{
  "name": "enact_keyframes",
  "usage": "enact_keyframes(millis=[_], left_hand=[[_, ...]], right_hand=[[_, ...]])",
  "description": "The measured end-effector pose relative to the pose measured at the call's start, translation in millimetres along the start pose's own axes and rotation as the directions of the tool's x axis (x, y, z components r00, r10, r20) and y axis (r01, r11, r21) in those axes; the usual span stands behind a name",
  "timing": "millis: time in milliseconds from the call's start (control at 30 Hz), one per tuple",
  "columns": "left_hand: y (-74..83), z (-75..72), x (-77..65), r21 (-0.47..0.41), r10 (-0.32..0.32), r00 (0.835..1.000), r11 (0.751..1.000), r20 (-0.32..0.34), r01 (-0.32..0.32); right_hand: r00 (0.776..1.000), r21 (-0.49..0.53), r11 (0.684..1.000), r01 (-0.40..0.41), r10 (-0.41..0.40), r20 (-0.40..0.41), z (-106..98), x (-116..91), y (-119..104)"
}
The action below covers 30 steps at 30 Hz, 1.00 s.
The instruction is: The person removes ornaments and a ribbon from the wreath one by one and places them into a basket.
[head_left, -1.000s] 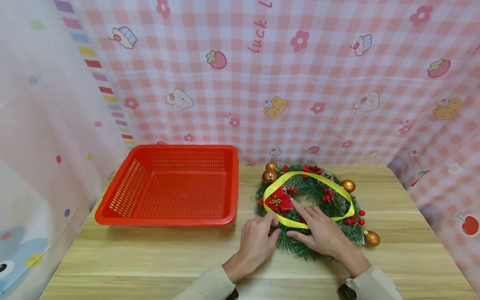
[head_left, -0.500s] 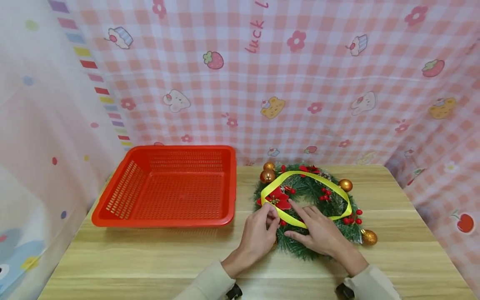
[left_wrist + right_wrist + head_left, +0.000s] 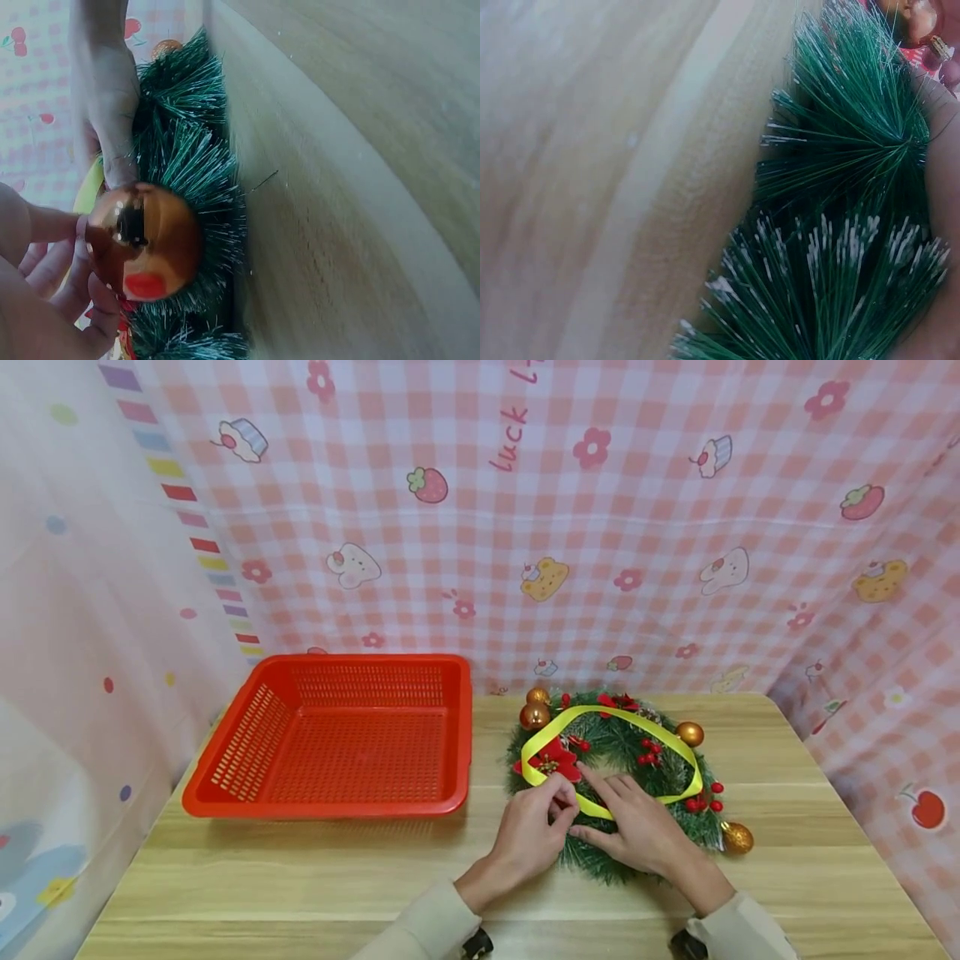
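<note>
A: Site?
B: Table (image 3: 300,877), w/ red basket (image 3: 330,811) at L. Wreath (image 3: 600,863) lies flat to R of it, yellow ribbon (image 3: 588,710) looped on top.
A: Chg vs. 1 s ago?
B: L hand (image 3: 531,833) is higher and further R, close to R thumb; R hand (image 3: 636,827) approx. same pos. Judgement: work's now centred on wreath's near side, ball not yet let go.
A: Hands?
B: R: fingers extended, spread, resting over ribbon and needles. L: fingertips bent in, pinching gold ball (image 3: 161,244), apparently at cap (image 3: 940,49). Ball's at wreath's near edge; can't tell if attached.
</note>
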<state>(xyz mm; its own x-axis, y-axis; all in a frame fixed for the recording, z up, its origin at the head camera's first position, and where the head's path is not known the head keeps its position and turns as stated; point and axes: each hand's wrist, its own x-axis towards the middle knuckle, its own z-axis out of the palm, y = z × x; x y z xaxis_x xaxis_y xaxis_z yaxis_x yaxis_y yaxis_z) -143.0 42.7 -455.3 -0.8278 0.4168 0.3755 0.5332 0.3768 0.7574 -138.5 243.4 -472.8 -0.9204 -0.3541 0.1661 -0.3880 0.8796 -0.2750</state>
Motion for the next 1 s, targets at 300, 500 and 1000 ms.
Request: enact_keyframes(millis=[300, 500, 1000], left_hand=[[1.0, -6.2, -2.4, -0.097, -0.02, 0.998, 0.995, 0.058, 0.026], [3.9, -16.1, -3.1, -0.128, -0.046, 0.998, 0.99, 0.043, 0.051], [24.0, -56.6, -1.9, -0.141, -0.016, 1.0, 0.99, -0.021, 0.013]], right_hand=[[1.0, 0.008, 1.0, 0.002, -0.002, 0.003, 0.2, -0.3, -0.7], [1.0, 0.006, 1.0, -0.025, 0.025, 0.012, -0.1, 0.0, -1.0], [1.0, 0.02, 1.0, -0.021, 0.021, -0.002, 1.2, -0.2, -2.2]])
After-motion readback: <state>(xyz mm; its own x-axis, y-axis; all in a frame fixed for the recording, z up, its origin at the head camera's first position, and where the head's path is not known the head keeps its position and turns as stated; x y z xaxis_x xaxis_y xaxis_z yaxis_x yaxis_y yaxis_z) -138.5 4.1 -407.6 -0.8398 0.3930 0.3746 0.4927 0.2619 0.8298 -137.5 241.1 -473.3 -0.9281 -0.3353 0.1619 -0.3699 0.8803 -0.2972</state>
